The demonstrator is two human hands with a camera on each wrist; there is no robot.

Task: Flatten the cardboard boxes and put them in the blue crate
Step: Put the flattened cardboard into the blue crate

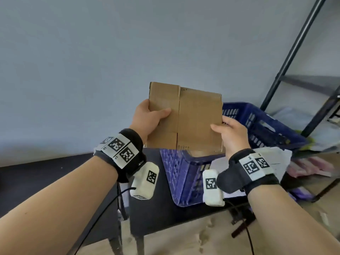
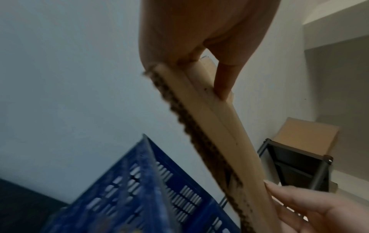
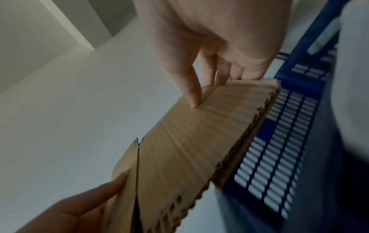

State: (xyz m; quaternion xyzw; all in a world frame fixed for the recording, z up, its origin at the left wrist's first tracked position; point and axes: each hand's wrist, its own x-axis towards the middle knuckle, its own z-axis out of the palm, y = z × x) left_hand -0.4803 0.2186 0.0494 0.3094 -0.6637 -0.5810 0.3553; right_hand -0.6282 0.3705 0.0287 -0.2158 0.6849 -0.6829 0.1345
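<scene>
The left hand (image 1: 147,118) pinches the left edge of a flattened cardboard box (image 1: 185,116), thumb across its near face, fingers behind. The box stands upright in the air, its lower edge just above the near end of the blue crate (image 1: 176,173) on the dark desk (image 1: 149,214). The right hand (image 1: 231,133) pinches the right edge. The flattening looks done; the next move is likely lowering the box into the crate.
</scene>
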